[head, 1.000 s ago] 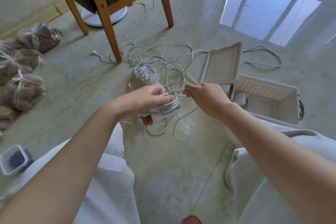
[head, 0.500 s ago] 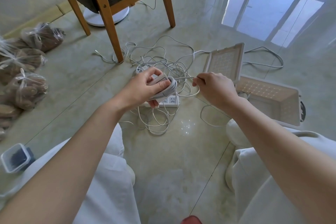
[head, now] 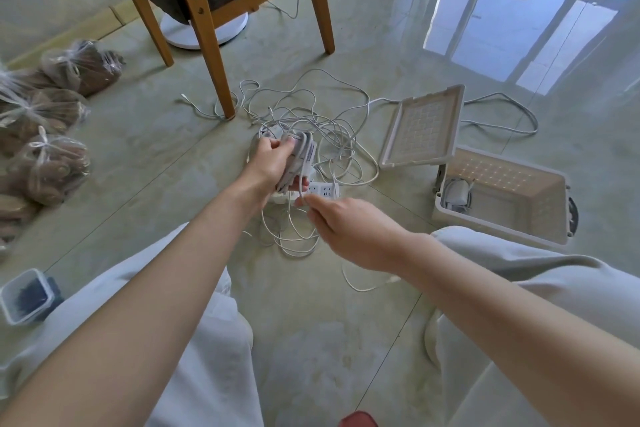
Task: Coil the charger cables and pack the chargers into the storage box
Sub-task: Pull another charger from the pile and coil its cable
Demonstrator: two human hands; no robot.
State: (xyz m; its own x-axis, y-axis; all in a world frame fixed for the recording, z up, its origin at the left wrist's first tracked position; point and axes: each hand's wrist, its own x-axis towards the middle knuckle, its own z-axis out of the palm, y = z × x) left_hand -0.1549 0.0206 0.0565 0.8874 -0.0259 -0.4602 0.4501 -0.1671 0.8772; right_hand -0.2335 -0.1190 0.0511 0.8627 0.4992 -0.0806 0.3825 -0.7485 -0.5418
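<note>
Left hand (head: 268, 163): fingers curled around a white charger (head: 300, 154), held above the power strip (head: 323, 189).
Right hand (head: 353, 230): fingertips pinch the cable (head: 302, 180) just below the charger.
Cable: wraps over the charger, and its slack trails on the floor.
Storage box (head: 498, 224): on the floor to the right, lid open, with a packed charger (head: 456, 191) at its left end.

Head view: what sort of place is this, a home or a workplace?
Most likely a room in a home, perhaps a living room. A wooden chair with a dark cushion stands on a glossy tiled floor, and the floor shows the reflection of a tall window or glass door.
</note>
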